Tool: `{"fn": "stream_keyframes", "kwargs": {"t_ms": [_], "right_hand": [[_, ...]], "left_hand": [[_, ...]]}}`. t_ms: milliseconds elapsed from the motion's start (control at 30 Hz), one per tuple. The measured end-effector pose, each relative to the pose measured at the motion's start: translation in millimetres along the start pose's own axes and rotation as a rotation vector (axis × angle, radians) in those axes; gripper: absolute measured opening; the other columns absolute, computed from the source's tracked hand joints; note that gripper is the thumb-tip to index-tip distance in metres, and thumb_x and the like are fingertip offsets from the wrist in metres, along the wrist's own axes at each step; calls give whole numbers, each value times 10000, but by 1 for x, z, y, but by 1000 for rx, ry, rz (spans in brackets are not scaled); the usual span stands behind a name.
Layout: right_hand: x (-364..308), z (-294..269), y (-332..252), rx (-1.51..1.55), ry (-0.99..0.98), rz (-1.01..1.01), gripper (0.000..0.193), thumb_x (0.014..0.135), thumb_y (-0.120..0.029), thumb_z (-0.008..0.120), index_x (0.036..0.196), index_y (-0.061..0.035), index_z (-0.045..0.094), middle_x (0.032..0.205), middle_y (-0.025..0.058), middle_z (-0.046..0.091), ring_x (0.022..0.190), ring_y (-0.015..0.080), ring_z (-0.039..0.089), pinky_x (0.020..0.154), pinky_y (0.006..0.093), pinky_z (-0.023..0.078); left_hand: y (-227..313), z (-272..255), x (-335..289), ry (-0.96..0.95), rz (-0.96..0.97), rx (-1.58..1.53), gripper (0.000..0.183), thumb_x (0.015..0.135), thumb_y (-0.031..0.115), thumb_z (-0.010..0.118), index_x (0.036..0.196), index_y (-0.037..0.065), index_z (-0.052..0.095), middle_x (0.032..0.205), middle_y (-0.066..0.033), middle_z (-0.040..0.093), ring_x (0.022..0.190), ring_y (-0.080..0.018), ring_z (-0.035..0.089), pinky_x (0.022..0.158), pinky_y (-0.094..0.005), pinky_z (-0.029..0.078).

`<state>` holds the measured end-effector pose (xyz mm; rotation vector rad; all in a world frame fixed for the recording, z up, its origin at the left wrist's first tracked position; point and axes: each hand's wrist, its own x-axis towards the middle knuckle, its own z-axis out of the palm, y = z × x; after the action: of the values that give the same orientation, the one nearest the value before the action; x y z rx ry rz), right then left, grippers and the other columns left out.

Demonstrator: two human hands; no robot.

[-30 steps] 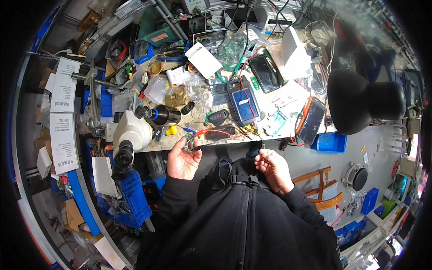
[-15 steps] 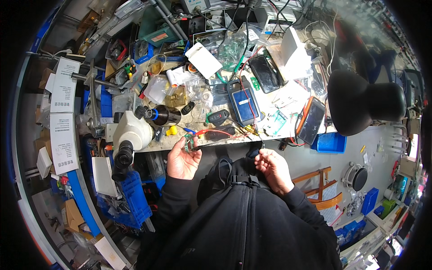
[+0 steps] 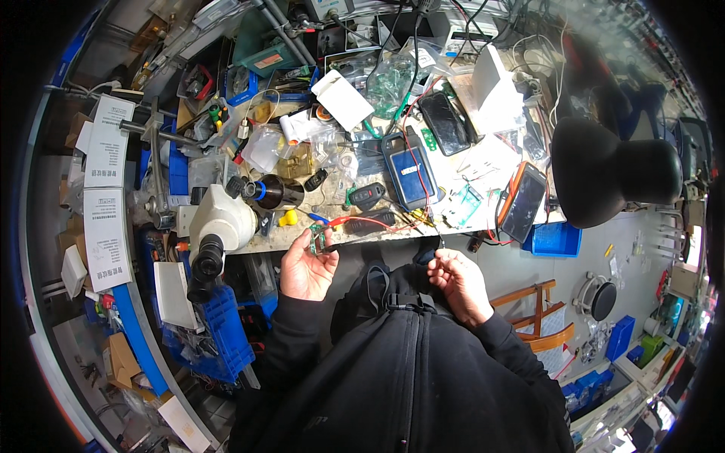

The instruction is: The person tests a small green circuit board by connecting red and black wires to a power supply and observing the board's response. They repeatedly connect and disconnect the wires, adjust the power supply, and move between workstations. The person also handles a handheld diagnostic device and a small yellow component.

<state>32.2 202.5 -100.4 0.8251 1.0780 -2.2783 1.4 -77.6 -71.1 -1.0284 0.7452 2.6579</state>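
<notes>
Here the person's left hand [image 3: 306, 266] is cupped palm up just below the front edge of the desk [image 3: 287, 238], its fingers curled around one small green circuit board [image 3: 318, 240], which stands on edge between thumb and fingertips and touches the desk edge. One red wire [image 3: 370, 221] runs from near the board across the desk front toward the right. The right hand [image 3: 459, 281] is held well apart from the left, at the same height, its fingers pinched together on something thin; a fine wire [image 3: 440, 243] seems to rise from the fingertips to the desk, but what the pinch holds is too small to tell for sure.

On the desk above the hands lie one blue handheld meter [image 3: 411, 167] with a screen, one black car key fob [image 3: 368, 195] just left of it, one black phone [image 3: 445, 123] farther back, and one orange-edged device [image 3: 522, 202] tilted at the right end. One dark bottle [image 3: 273, 191] lies on its side near one white microscope [image 3: 219, 226], which stands at the left corner of the desk. One small yellow piece [image 3: 288, 219] sits between the bottle and the board. Two white printed sheets [image 3: 107, 196] hang at the left. One blue tray [image 3: 555, 238] sits under the right end of the desk, near one black rounded seat [image 3: 604, 170].
</notes>
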Motion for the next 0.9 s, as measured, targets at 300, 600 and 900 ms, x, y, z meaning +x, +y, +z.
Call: {"fn": "stream_keyframes", "kwargs": {"t_ms": [300, 600, 900], "right_hand": [[0, 0, -1, 0, 15, 1, 163, 940, -98, 488, 1059, -8, 553, 896, 81, 629, 778, 129, 596, 731, 254, 499], [0, 0, 0, -24, -10, -14, 165, 931, -115, 507, 1041, -3, 557, 895, 94, 629, 784, 152, 604, 742, 270, 509], [1, 8, -6, -71, -85, 69, 250, 948, -106, 519, 1151, 37, 539, 987, 106, 642, 812, 114, 599, 764, 225, 504]], "left_hand": [[0, 1, 0, 15, 9, 4, 251, 927, 190, 543, 1117, 31, 579, 976, -114, 673, 805, -173, 666, 679, -335, 564], [-1, -5, 5, -68, -3, -37, 228, 924, 169, 550, 1105, 35, 592, 986, -101, 680, 916, -190, 675, 695, -364, 558], [-4, 8, 2, -137, -12, -29, 280, 952, 187, 508, 1183, 36, 556, 991, -133, 669, 822, -207, 659, 714, -348, 571]]}}
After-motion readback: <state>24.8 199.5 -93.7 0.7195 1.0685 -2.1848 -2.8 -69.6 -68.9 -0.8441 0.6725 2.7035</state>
